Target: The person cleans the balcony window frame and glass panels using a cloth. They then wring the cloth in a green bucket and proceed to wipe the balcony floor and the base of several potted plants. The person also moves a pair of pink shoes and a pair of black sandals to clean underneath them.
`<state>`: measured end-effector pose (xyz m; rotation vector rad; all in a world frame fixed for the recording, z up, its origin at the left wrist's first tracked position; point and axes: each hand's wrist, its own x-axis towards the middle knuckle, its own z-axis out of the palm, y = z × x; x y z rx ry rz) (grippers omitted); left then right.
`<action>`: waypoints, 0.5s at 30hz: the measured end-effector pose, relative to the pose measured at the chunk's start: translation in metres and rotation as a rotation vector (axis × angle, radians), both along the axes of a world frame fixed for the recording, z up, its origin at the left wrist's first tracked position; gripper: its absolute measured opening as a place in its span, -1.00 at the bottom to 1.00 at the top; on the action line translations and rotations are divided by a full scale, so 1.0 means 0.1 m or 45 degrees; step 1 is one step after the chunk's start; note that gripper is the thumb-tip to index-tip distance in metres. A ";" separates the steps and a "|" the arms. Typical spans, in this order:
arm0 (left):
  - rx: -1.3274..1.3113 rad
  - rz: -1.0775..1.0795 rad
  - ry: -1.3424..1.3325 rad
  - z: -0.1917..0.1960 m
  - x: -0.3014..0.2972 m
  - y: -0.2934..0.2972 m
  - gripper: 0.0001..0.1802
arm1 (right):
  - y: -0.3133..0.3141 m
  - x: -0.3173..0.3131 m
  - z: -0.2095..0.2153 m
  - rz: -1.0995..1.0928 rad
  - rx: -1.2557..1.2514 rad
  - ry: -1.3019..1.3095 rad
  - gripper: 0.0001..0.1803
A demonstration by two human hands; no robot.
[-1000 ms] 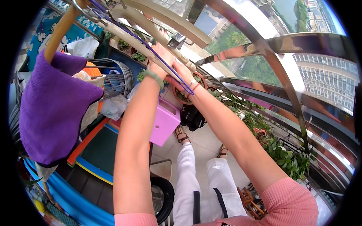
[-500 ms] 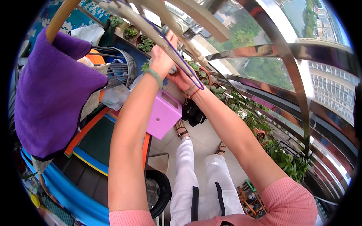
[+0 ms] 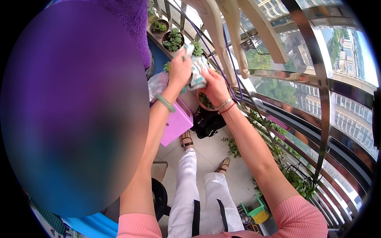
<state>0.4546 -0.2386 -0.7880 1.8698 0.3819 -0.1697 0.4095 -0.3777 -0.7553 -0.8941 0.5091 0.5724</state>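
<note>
Both arms reach forward beneath the hangers, and a crumpled white cloth (image 3: 197, 73) with green marks is bunched between my hands. My left hand (image 3: 180, 72), below which a pale green bangle circles the wrist, has its fingers closed on the cloth's left side. From the right, my right hand (image 3: 217, 88) pinches the same cloth, thumb on top. Just right of the hands hang several pale wooden hangers (image 3: 234, 43) and a purple-blue cord loop (image 3: 238, 85). Some fingertips are hidden behind the cloth.
A purple towel (image 3: 135, 23) hangs close at left; a large blurred oval covers that side. Potted succulents (image 3: 173, 39) stand ahead. A pink plastic stool (image 3: 177, 123) and black bag (image 3: 207, 123) sit on the floor. Metal railings (image 3: 323, 119) and plants line the right.
Seen from a shifted view, my hands are further right and slightly apart, and the cloth between them shows plainly. The purple towel looms closer, with the left side blurred over.
</note>
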 end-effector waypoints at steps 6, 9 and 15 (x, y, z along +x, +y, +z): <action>0.544 -0.331 -0.039 0.39 0.85 -0.13 -0.53 | 0.13 0.56 -0.47 -0.292 0.159 -0.201 -0.74; 0.849 -0.479 -0.424 0.03 0.95 -0.03 -0.50 | 0.20 0.55 -0.59 -0.252 0.271 -0.083 -0.71; 1.092 -0.479 -0.478 -0.15 1.16 -0.06 -0.53 | 0.41 0.80 -0.72 -0.306 0.285 0.000 -0.71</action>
